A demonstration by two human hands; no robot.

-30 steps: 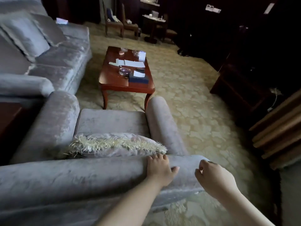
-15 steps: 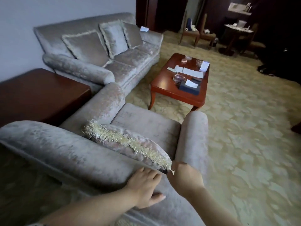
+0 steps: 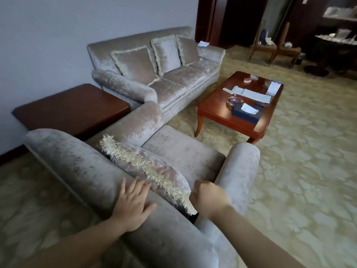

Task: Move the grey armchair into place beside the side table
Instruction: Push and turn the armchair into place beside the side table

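**Armchair nearly alongside the table — a bulky thing to steer from behind**

Far out to the left of both hands stands the dark side table [image 3: 71, 109]. The grey armchair [image 3: 179, 149] sits on the carpet [image 3: 299, 171] with its left armrest just beside the table's near corner; whether they touch cannot be told. The chair looks angled to the table, so some swinging is likely left to do.

The left hand [image 3: 133, 206] lies flat on top of the backrest with its fingers spread and clamped on nothing. Between the two hands a fringed cushion [image 3: 152, 171] leans loose against the backrest. The right hand [image 3: 209, 198] is just past the cushion's corner, where the backrest meets the right armrest. Its fingers curl down out of sight and it is blurred, so a firm hold on the chair cannot be confirmed.

Judging by its bulk, the chair will be heavy and will probably drag on the carpet. Its plush cover gives under the palm and may slide, so the firm backrest rail and the armrest root are the better holds. The cushion could tip off.

The chair's feet are hidden, as is the floor between chair and table. Beyond the right hand are a sofa [image 3: 170, 78] and a coffee table [image 3: 214, 105].
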